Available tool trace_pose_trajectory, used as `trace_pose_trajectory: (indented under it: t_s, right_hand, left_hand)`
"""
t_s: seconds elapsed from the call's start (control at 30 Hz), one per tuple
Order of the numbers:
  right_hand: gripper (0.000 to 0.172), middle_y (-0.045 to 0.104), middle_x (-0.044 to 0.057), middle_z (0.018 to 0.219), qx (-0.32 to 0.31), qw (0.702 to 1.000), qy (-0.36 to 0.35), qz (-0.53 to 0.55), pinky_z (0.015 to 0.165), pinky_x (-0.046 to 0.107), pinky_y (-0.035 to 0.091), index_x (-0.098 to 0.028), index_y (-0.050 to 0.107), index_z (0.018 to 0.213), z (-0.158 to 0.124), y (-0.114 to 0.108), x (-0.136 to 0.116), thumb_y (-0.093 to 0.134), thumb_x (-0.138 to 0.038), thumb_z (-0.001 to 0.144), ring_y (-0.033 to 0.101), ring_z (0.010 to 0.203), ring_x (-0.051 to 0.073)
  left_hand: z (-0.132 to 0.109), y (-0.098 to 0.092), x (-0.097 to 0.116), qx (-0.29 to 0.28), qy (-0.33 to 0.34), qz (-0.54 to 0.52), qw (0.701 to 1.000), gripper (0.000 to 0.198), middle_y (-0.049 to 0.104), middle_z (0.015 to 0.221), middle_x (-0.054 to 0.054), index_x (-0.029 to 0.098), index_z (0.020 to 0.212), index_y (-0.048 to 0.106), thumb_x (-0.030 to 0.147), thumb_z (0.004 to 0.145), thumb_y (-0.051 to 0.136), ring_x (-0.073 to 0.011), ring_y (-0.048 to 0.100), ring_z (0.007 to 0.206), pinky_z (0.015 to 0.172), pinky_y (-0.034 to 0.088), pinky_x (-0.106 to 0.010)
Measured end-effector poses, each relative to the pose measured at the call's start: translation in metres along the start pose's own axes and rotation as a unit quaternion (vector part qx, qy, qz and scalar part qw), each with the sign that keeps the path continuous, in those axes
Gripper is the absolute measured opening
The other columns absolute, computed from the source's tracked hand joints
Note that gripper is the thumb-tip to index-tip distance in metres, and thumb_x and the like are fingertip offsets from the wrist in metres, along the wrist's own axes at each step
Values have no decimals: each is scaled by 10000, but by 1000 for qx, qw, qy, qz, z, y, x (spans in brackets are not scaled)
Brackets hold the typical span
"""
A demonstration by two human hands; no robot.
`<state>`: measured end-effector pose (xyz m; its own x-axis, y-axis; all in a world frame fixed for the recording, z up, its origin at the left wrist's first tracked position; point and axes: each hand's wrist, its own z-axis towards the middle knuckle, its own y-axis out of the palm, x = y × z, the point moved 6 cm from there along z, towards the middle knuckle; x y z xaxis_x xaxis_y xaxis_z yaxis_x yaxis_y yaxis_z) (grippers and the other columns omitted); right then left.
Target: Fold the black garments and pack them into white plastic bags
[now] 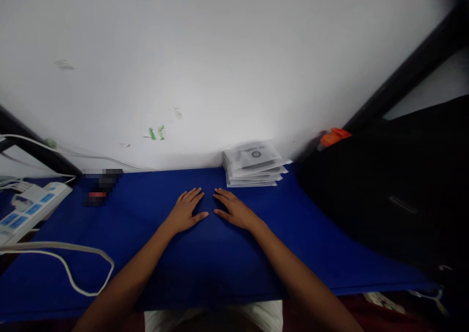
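Forearms stretching over a blue cover

The cover is spanning the work surface, and pulling it could drag everything on it. A white cable loop is lying just beside the left forearm; an outward sweep could snag it. A stack of frosted zip pouches is sitting unevenly by the wall, where a nudge could topple it. Near it, the left hand and right hand are lying palm-down on the cover, slightly splayed, gripping nothing.
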<state>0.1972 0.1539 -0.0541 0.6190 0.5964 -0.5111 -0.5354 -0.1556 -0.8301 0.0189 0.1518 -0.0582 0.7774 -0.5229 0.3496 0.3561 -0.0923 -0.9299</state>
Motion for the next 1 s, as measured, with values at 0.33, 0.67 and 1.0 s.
trace_pose_trajectory:
  t_s: [0.33,0.67,1.0]
  right_hand:
    - [318,640,120,1238,184,976,-91,-69,1000,436,494,-197,581,1248,-10,-59,-29,492,-200,942,584,1166,230]
    - [492,570,166,1320,300,887,54,-346,1028,493,408,-150,563,1267,-24,-139,14,471,-41,797,506,1236,322]
    - [400,666,125,1080,251,873,49,-414,898,415,405,-162,617,1121,-5,-153,43,541,-76,738,548,980,288]
  left_hand:
    - [1,0,0,-9,-9,-3,1000,693,349,1553,-99,240,1465,376,646,907,449,-277,283,1449,1182,202,-511]
    - [1,-2,1,-11,-1,-16,1000,689,356,1547,-118,232,1462,376,641,911,448,-285,285,1448,1174,197,-541]
    - [1,0,1,-1,1,-14,1000,677,368,1540,-122,221,1452,392,609,906,492,-283,290,1446,1173,203,-545]
